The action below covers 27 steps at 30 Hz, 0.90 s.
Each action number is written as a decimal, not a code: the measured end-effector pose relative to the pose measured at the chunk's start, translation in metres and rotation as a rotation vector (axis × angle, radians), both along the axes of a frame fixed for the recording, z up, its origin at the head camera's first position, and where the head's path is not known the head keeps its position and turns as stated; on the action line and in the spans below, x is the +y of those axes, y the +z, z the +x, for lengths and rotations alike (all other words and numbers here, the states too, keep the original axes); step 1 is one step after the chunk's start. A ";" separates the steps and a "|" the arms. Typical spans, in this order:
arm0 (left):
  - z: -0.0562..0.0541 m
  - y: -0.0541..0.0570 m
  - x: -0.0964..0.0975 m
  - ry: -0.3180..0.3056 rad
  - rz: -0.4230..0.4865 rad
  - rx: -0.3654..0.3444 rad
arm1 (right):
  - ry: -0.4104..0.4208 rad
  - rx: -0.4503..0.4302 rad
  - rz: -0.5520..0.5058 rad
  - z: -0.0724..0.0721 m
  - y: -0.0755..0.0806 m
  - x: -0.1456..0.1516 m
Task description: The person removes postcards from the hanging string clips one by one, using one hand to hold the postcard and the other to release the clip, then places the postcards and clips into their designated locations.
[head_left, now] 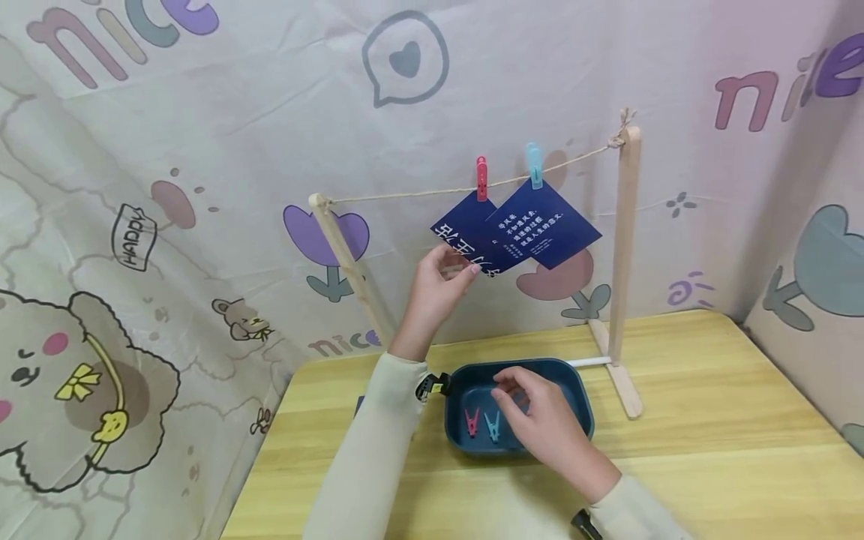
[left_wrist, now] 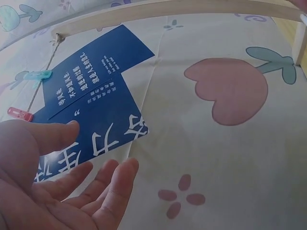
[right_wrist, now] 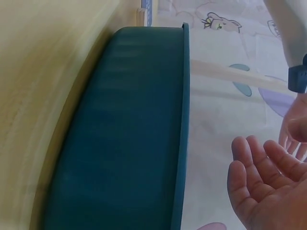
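Two dark blue cards with white lettering hang by a corner from a thin rope. A red clothespin (head_left: 482,178) clips the left card (head_left: 466,217), and a light blue clothespin (head_left: 535,165) clips the right card (head_left: 547,225), which overlaps it. My left hand (head_left: 442,281) is at the left card's lower edge; in the left wrist view its thumb and fingers stand apart, and contact cannot be told. Hovering over a dark teal tray (head_left: 454,435), my right hand (head_left: 547,412) has loosely bent fingers and holds nothing. In the tray lie a red clothespin (head_left: 472,423) and a blue clothespin (head_left: 492,427).
The rope (head_left: 398,196) runs between a left wooden post (head_left: 347,259) and a right wooden post (head_left: 626,247). The right post's foot (head_left: 624,390) stands on the wood-grain table (head_left: 729,405). Behind hangs a printed cloth (head_left: 270,112). Something dark blue (head_left: 360,403) shows beside my left sleeve.
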State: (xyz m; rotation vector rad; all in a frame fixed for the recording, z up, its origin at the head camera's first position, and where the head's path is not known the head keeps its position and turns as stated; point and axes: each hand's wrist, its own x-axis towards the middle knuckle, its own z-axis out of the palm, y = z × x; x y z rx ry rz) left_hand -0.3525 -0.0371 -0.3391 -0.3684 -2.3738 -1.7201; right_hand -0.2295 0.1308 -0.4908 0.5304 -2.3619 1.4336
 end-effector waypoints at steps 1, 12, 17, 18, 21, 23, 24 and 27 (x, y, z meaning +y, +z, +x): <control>-0.001 0.000 0.001 -0.007 0.010 0.004 | 0.002 0.001 -0.003 0.000 0.001 0.000; -0.012 -0.007 0.010 -0.065 0.137 -0.005 | 0.003 0.011 -0.016 0.001 0.004 0.002; -0.014 -0.011 0.010 -0.073 0.168 0.001 | 0.003 0.009 -0.018 0.001 0.005 0.001; -0.014 -0.011 0.011 -0.071 0.172 0.003 | 0.002 0.008 -0.017 0.001 0.005 0.001; -0.014 -0.011 0.012 -0.057 0.173 0.008 | -0.001 0.002 -0.013 0.002 0.006 0.001; -0.014 -0.012 0.013 -0.046 0.174 0.007 | -0.004 -0.003 -0.010 0.002 0.007 0.001; -0.014 -0.012 0.014 -0.040 0.174 0.007 | -0.006 -0.007 -0.008 0.002 0.007 0.001; -0.012 -0.012 0.016 -0.028 0.171 0.006 | -0.016 -0.011 -0.003 0.002 0.005 0.003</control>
